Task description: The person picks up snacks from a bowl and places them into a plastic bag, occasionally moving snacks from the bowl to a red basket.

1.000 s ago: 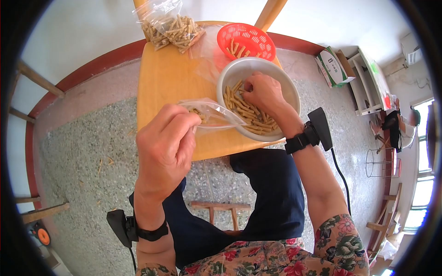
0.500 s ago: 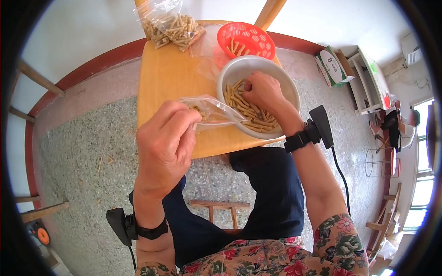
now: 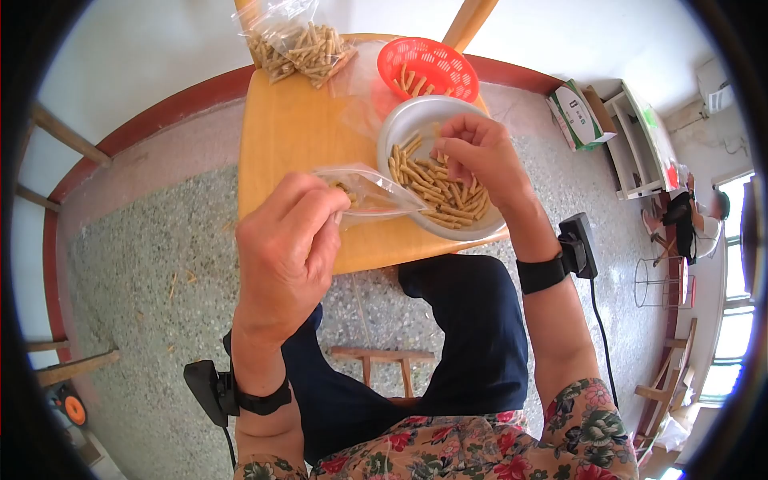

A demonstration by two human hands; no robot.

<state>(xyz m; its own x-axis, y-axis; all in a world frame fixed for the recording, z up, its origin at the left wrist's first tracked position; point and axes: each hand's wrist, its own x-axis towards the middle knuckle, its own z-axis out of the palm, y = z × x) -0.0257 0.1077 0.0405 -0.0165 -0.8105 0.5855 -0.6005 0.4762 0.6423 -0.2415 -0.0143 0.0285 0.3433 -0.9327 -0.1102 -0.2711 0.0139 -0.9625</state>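
My left hand (image 3: 290, 240) pinches the edge of a clear zip bag (image 3: 376, 194), whose mouth reaches over the rim of a grey-white bowl (image 3: 404, 120). A few tan sticks show inside the bag near my fingers. Many short tan stick pieces (image 3: 436, 190) lie in the bowl. Above them is my right hand (image 3: 484, 156), its fingers curled together; whatever they hold is too small to make out. Behind the bowl stands a red plastic basket (image 3: 420, 54) with several sticks in it.
A full clear bag of sticks (image 3: 308, 54) lies at the back left of the wooden chair seat (image 3: 280, 136). A green and white box (image 3: 578, 116) stands by a shelf at the right. Farther right, a person (image 3: 704, 220) sits near the window.
My right hand has lifted off the sticks and moved a little right and toward me, uncovering more of them. My left hand stays on the bag.
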